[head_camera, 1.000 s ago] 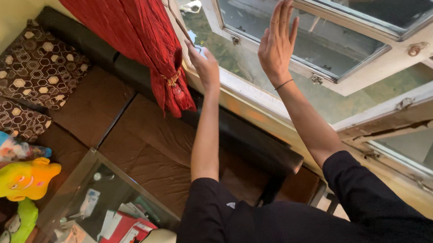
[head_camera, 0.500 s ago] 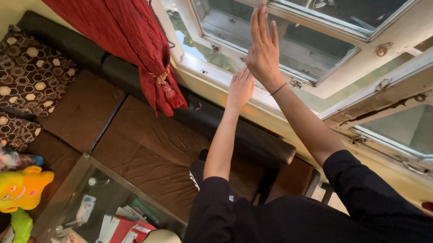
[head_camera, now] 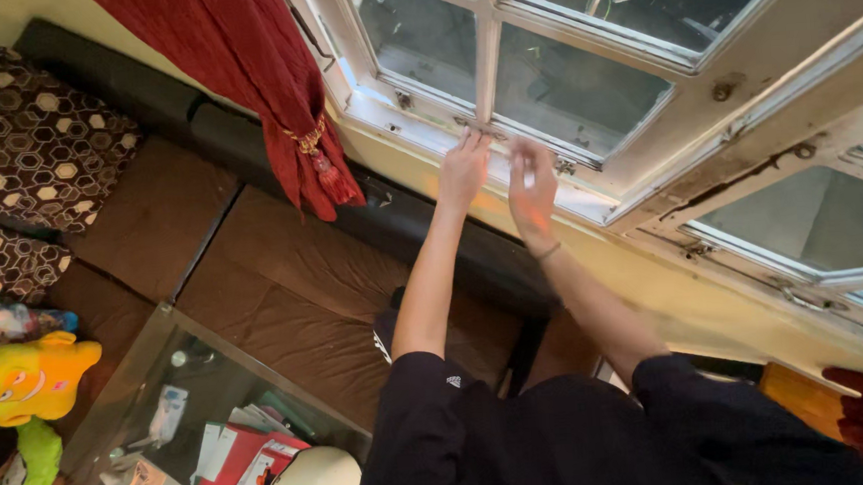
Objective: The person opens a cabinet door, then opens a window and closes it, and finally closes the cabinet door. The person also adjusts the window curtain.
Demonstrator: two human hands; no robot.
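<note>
at the bottom edge of the white-painted wooden window frame with glass panes [head_camera: 486, 69], both hands of the person are raised up. left hand [head_camera: 464, 169] has its fingers stretched and the fingertips touch the lower rail of the frame, just under the vertical bar between two panes; it is not closed around anything. right hand [head_camera: 531, 188] is just beside it, a little lower and blurred, so i cannot tell if it grasps something or is loose; a thin dark band is on its wrist. both arms come out of black sleeves. left of the hands hangs a red crinkled curtain tied with a golden tassel cord [head_camera: 272, 77], near but apart from them. under the window runs a brown cushioned sofa [head_camera: 284, 281] with a brown patterned cushion [head_camera: 31, 147]. lower left stands a glass-topped table [head_camera: 161, 389], and beside it a yellow plush toy [head_camera: 25, 377].
</note>
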